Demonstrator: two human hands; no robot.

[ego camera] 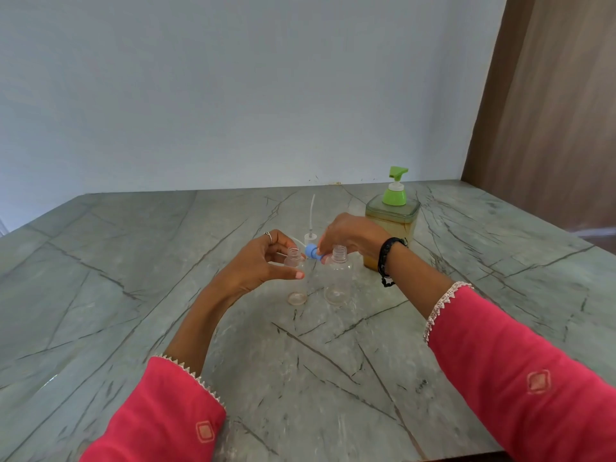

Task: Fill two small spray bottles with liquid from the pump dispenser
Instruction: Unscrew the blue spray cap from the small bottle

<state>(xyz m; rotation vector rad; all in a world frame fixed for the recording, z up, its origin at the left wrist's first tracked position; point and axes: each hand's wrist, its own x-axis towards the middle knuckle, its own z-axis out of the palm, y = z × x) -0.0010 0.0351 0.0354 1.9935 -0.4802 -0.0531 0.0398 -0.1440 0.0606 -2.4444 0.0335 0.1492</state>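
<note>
The right hand [350, 236] pinched a blue spray cap [312, 252] between thumb and fingertips, its white dip tube [295, 242] trailing leftward behind the left bottle's neck. The left hand [263, 261], fingers loosely curved and apart, cupped the left spray bottle [296, 276] near its shoulder; whether the fingers actually touched it could not be told. Both this bottle and the right spray bottle [338, 278] stood upright, uncapped and apparently empty, side by side on the marble table [133, 261]. A second, white spray head [310, 236] stood just behind them, tube pointing up. The pump dispenser [393, 225], holding amber liquid, stood behind the right wrist. The step in hand appeared to be uncapping; next, the cap must be set aside and a bottle brought under the green nozzle [397, 173].
</note>
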